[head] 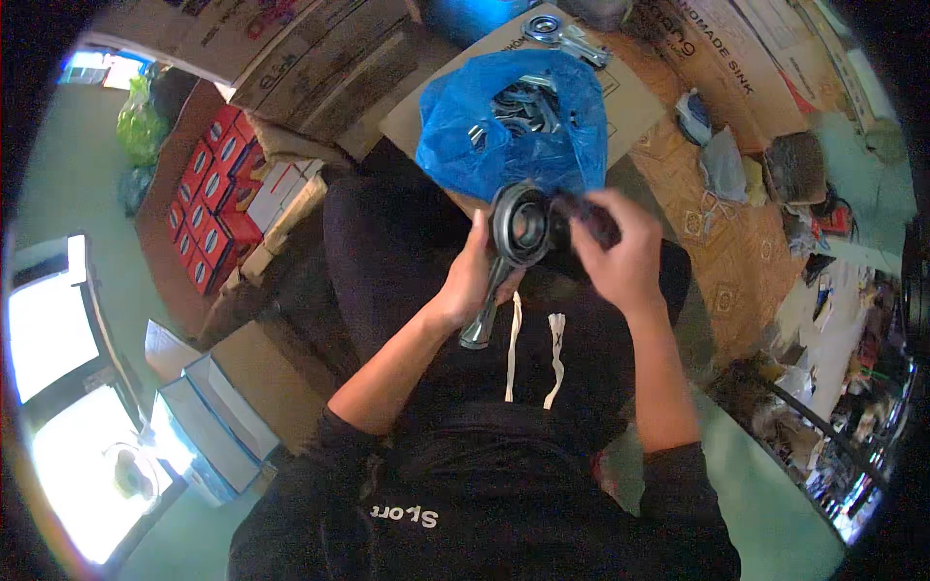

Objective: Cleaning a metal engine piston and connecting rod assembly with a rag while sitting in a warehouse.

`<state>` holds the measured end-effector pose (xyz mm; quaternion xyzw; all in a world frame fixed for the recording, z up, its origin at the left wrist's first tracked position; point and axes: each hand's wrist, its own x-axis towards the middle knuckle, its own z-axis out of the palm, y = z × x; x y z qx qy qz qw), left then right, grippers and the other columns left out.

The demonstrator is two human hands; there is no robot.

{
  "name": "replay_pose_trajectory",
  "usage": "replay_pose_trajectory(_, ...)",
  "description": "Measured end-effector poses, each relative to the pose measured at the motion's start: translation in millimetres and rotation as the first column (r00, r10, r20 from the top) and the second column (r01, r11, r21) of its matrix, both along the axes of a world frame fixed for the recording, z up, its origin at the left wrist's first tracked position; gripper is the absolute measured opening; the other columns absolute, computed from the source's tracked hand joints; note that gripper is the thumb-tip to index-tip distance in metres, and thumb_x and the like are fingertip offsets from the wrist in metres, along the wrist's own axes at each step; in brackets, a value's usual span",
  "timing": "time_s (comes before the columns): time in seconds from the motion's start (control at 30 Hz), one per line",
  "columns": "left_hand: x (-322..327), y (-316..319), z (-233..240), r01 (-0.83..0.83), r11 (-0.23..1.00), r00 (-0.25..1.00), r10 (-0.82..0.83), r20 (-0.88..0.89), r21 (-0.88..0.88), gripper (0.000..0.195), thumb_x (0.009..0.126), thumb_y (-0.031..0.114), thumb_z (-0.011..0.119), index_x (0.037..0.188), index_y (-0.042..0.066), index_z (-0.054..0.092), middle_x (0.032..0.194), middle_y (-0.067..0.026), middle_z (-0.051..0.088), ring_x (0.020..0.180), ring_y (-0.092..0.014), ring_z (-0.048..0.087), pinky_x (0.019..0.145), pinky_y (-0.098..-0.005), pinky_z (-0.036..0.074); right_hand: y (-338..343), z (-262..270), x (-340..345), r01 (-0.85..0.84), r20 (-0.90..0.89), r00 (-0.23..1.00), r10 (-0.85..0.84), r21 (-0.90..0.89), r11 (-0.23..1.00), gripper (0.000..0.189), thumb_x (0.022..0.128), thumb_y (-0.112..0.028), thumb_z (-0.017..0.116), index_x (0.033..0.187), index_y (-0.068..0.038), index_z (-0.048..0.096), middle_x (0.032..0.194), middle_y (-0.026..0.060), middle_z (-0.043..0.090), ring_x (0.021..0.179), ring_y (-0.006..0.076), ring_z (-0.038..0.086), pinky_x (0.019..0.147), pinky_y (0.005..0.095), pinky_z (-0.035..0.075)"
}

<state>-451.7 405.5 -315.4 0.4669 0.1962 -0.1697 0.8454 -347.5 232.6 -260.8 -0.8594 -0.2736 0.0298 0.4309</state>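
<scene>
My left hand [465,279] grips a shiny metal part [522,225] with a ring-shaped head and a straight handle, perhaps a hand shower body. The head faces up and the handle slants down to the left. My right hand [625,250] is beside the head, its fingers around a dark, motion-blurred object [597,221] that I cannot identify. Whether that object touches the ring is unclear. Just beyond both hands, a blue plastic bag [465,145] gapes, with several shiny metal parts [527,105] inside. A similar ring-headed part [570,42] lies behind the bag.
The bag rests on a cardboard sheet [632,109]. At the left, an opened carton [163,210] holds several red boxes [211,189]; nearer stands a blue-and-white box [218,421]. Large printed cartons [320,65] line the back. Small bags [723,167] lie on the patterned floor [734,254].
</scene>
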Motion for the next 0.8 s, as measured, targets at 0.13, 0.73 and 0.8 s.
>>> replay_pose_trajectory(0.13,-16,9,7,-0.033,0.993,0.999,0.038,-0.039,0.114,0.072,0.104,0.062,0.012,0.114,0.008,0.058,0.066,-0.0008,0.052,0.051,-0.012,0.043,0.047,-0.0276,0.034,65,16,-4,-0.117,0.046,0.993,0.113,0.104,0.988,0.026,0.076,-0.007,0.075,0.099,-0.001,0.066,0.088,0.0177,0.067,0.081,0.0357,0.067,0.072,0.0410,0.052)
replay_pose_trajectory(0.73,-289,104,18,-0.960,0.267,0.261,0.962,0.078,-0.082,0.068,0.101,0.070,0.020,0.105,0.015,0.060,0.065,-0.0001,0.057,0.051,-0.014,0.053,0.048,-0.0270,0.043,329,56,-257,-0.965,0.124,0.262,0.957,0.041,0.259,0.027,0.074,-0.010,0.073,0.100,-0.005,0.066,0.086,0.0153,0.064,0.080,0.0367,0.065,0.072,0.0421,0.053)
replay_pose_trajectory(0.8,-310,89,6,-0.983,0.110,0.107,0.994,0.024,-0.144,0.064,0.102,0.067,0.025,0.118,0.015,0.058,0.088,-0.0001,0.065,0.068,-0.012,0.060,0.054,-0.0291,0.049,325,49,-286,-0.993,0.010,0.114,0.993,-0.019,0.115,0.028,0.074,-0.013,0.074,0.101,-0.006,0.067,0.090,0.0150,0.064,0.081,0.0373,0.066,0.073,0.0423,0.053)
